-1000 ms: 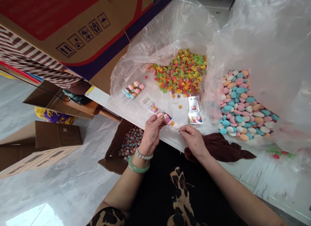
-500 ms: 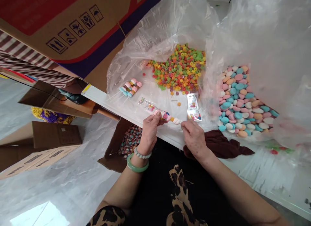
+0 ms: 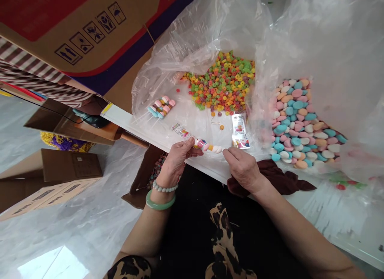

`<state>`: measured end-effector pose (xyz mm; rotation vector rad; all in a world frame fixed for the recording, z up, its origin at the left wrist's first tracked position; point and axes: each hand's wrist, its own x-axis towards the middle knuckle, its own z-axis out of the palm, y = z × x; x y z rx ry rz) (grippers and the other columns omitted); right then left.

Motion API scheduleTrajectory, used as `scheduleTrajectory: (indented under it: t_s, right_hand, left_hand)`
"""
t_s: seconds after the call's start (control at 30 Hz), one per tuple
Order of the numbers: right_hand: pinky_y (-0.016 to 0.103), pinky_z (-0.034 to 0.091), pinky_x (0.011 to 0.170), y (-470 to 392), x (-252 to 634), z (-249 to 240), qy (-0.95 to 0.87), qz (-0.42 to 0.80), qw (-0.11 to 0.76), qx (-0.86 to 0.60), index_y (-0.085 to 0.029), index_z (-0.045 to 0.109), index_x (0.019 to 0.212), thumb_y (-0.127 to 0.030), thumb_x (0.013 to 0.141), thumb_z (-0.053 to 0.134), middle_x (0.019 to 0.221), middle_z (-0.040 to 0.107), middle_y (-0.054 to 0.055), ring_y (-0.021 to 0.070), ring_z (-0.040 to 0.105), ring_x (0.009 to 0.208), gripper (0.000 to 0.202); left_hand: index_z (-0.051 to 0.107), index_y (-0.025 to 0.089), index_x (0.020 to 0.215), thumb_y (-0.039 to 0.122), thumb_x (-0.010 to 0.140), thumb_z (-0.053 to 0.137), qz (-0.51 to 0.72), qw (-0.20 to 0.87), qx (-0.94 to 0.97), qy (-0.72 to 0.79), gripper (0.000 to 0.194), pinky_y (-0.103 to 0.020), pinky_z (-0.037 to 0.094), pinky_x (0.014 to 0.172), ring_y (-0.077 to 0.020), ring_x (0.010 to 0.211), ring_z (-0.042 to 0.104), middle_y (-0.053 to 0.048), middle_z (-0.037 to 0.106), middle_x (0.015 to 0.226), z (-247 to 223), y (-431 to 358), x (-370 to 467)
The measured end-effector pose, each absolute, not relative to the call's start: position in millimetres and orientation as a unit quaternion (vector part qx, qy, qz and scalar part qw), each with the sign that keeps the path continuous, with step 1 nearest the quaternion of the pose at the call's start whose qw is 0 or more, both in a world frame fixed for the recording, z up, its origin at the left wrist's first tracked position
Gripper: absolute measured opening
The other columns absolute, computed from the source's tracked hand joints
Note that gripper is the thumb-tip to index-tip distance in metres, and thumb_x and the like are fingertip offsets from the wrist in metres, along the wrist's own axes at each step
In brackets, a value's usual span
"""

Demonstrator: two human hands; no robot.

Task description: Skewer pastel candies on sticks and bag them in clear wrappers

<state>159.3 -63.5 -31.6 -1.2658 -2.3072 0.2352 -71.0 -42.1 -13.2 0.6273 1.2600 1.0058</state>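
Note:
A candy skewer (image 3: 216,149) of pale twisted marshmallow-like pieces and yellow-orange bits lies between my hands, its left part inside a clear printed wrapper (image 3: 200,143). My left hand (image 3: 177,155) is closed on the wrapper, thumb on top and fingers beneath. My right hand (image 3: 241,167) pinches the skewer's right end; its fingertips hide the stick there. The wrapper's flat printed end (image 3: 179,130) points up and left past my left thumb. Flat printed wrappers (image 3: 239,130) lie just beyond my right hand. Finished-looking candy skewers (image 3: 162,107) rest together at the left.
Small ring gummies (image 3: 223,85) are heaped on plastic sheeting (image 3: 168,67). Pastel candies (image 3: 297,127) fill a clear bag at right. A brown cloth (image 3: 273,179) and white sticks (image 3: 336,215) lie nearer. An open box (image 3: 138,183) stands below the table edge; a large carton (image 3: 99,35) is upper left.
My left hand and wrist have shifted slightly left, with the wrapper still held. My right hand keeps its pinch at the skewer's end, nearly in place.

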Motion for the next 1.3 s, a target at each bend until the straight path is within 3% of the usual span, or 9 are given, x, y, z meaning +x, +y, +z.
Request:
scheduleTrajectory:
  t_s: [0.27,0.4,0.5,0.57,0.67,0.73,0.93,1.17,1.3]
  right_hand:
    - [0.029,0.043,0.071,-63.7,155.2,-39.7,-0.860,0.046,0.241,-0.448,-0.020,0.068,0.101,-0.010,0.097,0.034,0.088,0.066,0.008,0.0173,0.054,0.075,0.036]
    - [0.028,0.042,0.067,-67.4,142.5,-35.4,-0.827,0.110,0.273,-0.480,-0.021,0.067,0.089,-0.011,0.095,0.037,0.080,0.061,0.007,0.0170,0.053,0.071,0.032]
    - [0.028,0.043,0.065,-68.6,130.0,-27.3,-0.750,0.239,0.340,-0.514,-0.021,0.064,0.078,-0.015,0.091,0.043,0.076,0.058,0.005,0.0167,0.053,0.071,0.026]
    - [0.026,0.040,0.058,-68.1,121.8,-22.4,-0.645,0.399,0.372,-0.536,-0.021,0.061,0.072,-0.022,0.086,0.050,0.070,0.055,0.002,0.0148,0.051,0.065,0.018]
    - [0.023,0.023,0.042,-66.6,113.3,-17.8,-0.416,0.658,0.344,-0.525,-0.020,0.057,0.069,-0.032,0.074,0.062,0.057,0.046,-0.004,0.0081,0.032,0.045,0.014]
    - [0.022,0.012,0.040,-65.6,112.0,-15.9,-0.305,0.741,0.327,-0.500,-0.020,0.056,0.070,-0.035,0.066,0.069,0.054,0.043,-0.007,0.0045,0.021,0.041,0.021]
    - [0.022,0.007,0.042,-64.5,119.6,-10.9,-0.301,0.722,0.357,-0.511,-0.018,0.058,0.067,-0.035,0.061,0.073,0.050,0.037,-0.009,0.0028,0.019,0.041,0.023]
    - [0.021,0.007,0.041,-62.3,118.3,-9.9,-0.316,0.725,0.333,-0.514,-0.018,0.057,0.065,-0.032,0.062,0.070,0.048,0.034,-0.010,0.0026,0.018,0.041,0.019]
    - [0.020,0.005,0.039,-60.1,115.8,-11.6,-0.272,0.758,0.329,-0.493,-0.019,0.055,0.068,-0.031,0.059,0.073,0.049,0.038,-0.010,0.0014,0.017,0.038,0.024]
  left_hand:
    - [0.075,0.010,0.073,0.061,0.073,0.071,0.427,0.629,0.311,0.570,0.051,-0.031,0.048,0.069,-0.0205,0.062,0.068,-0.015,0.073,0.067,-15.7,-45.7,-71.1]
    - [0.074,0.011,0.075,0.055,0.069,0.078,0.468,0.627,0.287,0.553,0.044,-0.030,0.047,0.071,-0.0184,0.062,0.066,-0.011,0.072,0.067,-13.4,-51.0,-51.8]
    - [0.074,0.012,0.073,0.055,0.067,0.079,0.478,0.625,0.288,0.546,0.043,-0.029,0.046,0.070,-0.0170,0.062,0.065,-0.008,0.071,0.065,-13.6,-52.5,-42.3]
    - [0.073,0.013,0.071,0.055,0.067,0.079,0.485,0.618,0.297,0.542,0.042,-0.028,0.045,0.067,-0.0152,0.061,0.062,-0.006,0.070,0.065,-15.6,-52.6,-40.0]
    - [0.069,0.014,0.066,0.053,0.068,0.079,0.503,0.605,0.309,0.534,0.040,-0.026,0.042,0.063,-0.0118,0.058,0.056,-0.003,0.066,0.063,-19.1,-52.6,-39.9]
    - [0.069,0.014,0.066,0.054,0.070,0.077,0.499,0.616,0.308,0.526,0.041,-0.025,0.043,0.062,-0.0114,0.059,0.055,-0.003,0.065,0.064,-19.4,-52.3,-41.5]
    - [0.069,0.018,0.100,0.039,0.069,0.083,0.509,0.697,0.234,0.447,0.040,-0.031,0.052,0.078,-0.0179,0.080,0.068,-0.007,0.073,0.095,-8.9,-45.2,-52.2]
    - [0.067,0.017,0.098,0.029,0.072,0.081,0.577,0.668,0.184,0.432,0.033,-0.028,0.052,0.073,-0.0190,0.083,0.071,-0.005,0.073,0.089,-11.5,-43.4,-40.9]
    - [0.067,0.015,0.099,0.034,0.076,0.078,0.594,0.662,0.189,0.416,0.032,-0.028,0.054,0.079,-0.0163,0.082,0.071,-0.005,0.072,0.091,-16.2,-51.7,-25.6]
